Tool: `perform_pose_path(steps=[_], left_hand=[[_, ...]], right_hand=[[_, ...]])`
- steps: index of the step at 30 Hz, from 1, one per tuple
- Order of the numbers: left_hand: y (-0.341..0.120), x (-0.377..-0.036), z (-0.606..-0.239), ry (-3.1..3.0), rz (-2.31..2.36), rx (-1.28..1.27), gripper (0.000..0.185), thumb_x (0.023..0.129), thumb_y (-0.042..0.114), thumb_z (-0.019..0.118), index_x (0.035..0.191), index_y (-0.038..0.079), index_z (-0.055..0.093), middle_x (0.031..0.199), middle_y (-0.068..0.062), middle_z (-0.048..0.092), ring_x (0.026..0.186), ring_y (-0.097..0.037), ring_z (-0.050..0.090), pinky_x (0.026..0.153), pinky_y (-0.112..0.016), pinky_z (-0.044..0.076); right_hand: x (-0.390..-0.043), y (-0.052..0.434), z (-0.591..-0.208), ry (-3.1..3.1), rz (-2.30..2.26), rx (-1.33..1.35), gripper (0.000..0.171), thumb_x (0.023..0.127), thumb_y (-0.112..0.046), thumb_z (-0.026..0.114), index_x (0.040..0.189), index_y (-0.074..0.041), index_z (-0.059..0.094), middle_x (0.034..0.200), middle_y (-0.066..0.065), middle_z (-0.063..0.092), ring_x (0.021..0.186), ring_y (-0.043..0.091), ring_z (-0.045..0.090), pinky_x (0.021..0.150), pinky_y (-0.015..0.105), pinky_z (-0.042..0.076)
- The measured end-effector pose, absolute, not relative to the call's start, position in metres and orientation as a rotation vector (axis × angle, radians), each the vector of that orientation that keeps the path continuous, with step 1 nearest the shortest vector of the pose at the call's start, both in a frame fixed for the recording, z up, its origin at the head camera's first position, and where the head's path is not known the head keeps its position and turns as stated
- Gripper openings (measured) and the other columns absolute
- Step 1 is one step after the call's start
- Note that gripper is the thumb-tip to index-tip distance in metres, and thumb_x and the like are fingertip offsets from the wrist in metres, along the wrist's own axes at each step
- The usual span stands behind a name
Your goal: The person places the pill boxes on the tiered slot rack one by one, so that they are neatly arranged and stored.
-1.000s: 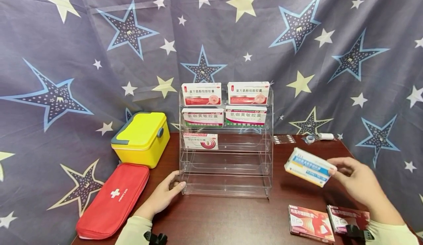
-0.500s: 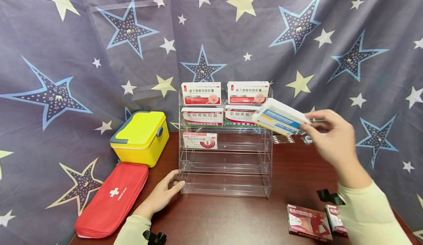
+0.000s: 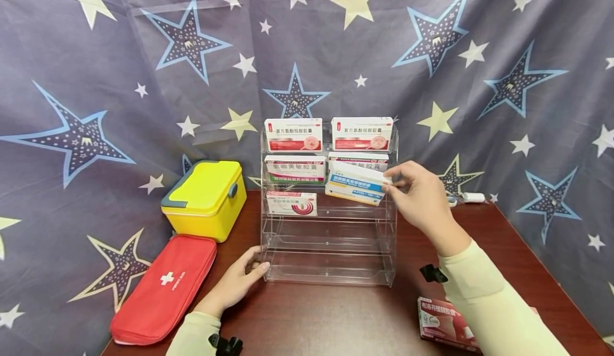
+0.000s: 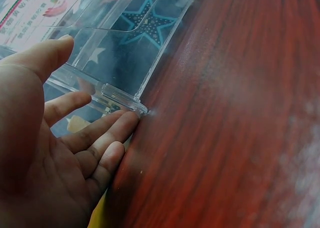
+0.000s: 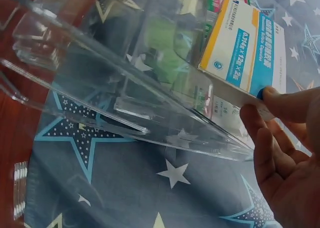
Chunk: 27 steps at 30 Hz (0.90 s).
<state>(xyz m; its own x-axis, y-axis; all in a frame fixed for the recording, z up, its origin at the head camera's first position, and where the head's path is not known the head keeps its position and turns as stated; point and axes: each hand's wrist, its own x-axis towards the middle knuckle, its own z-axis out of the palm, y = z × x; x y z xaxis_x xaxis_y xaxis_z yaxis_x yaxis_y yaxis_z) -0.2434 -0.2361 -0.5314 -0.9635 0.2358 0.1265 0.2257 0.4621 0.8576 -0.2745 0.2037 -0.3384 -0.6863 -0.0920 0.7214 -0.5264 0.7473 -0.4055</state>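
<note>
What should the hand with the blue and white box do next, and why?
Probably ease the blue and white medicine box down into the clear acrylic rack, third tier, right side: the right hand holds it there, beside the boxed left slot.

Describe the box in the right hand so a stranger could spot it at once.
Find the clear rack mid-table. At its third shelf, right side, the right hand pinches a tilted box. It alone has blue and orange bands; its neighbours are red, green or pink.

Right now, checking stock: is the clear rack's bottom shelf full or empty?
Empty: through the clear rack, its bottom shelf shows only the table.
</note>
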Motion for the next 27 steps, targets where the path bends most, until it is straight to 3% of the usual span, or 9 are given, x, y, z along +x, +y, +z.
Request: perform_pose_path(steps=[7,13,22,27], left_hand=[[-0.238,-0.244,-0.533,2.67,1.585,0.415,0.05,0.103,0.032,0.07,0.147,0.014,0.055,0.118,-0.006,0.065,0.104,-0.021,0.064,0.087,-0.03,0.051],[-0.237,-0.243,-0.532,2.672,1.579,0.415,0.05,0.103,0.033,0.069,0.147,0.014,0.055,0.119,-0.006,0.065,0.105,-0.022,0.063,0.089,-0.031,0.05],[-0.236,-0.244,-0.532,2.678,1.573,0.409,0.048,0.103,0.034,0.069,0.146,0.016,0.055,0.119,-0.006,0.065,0.105,-0.021,0.063,0.089,-0.031,0.05],[-0.236,-0.244,-0.531,2.689,1.558,0.403,0.048,0.103,0.035,0.069,0.145,0.017,0.056,0.12,-0.006,0.065,0.106,-0.02,0.063,0.09,-0.032,0.05]], right_hand=[[-0.28,0.197,-0.343,-2.253,0.76,0.483,0.021,0.086,-0.009,0.087,0.102,-0.018,0.079,0.099,-0.006,0.07,0.08,0.015,0.075,0.065,0.041,0.055],[-0.28,0.197,-0.351,-2.284,0.675,0.528,0.019,0.085,-0.008,0.087,0.1,-0.017,0.08,0.092,-0.005,0.07,0.074,0.014,0.071,0.063,0.04,0.051],[-0.276,0.192,-0.354,-2.328,0.558,0.532,0.012,0.089,-0.009,0.082,0.099,-0.015,0.079,0.098,-0.003,0.072,0.065,0.017,0.061,0.062,0.041,0.047],[-0.276,0.194,-0.356,-2.347,0.526,0.535,0.012,0.089,-0.007,0.082,0.099,-0.012,0.08,0.096,-0.001,0.074,0.074,0.021,0.059,0.067,0.04,0.047]])
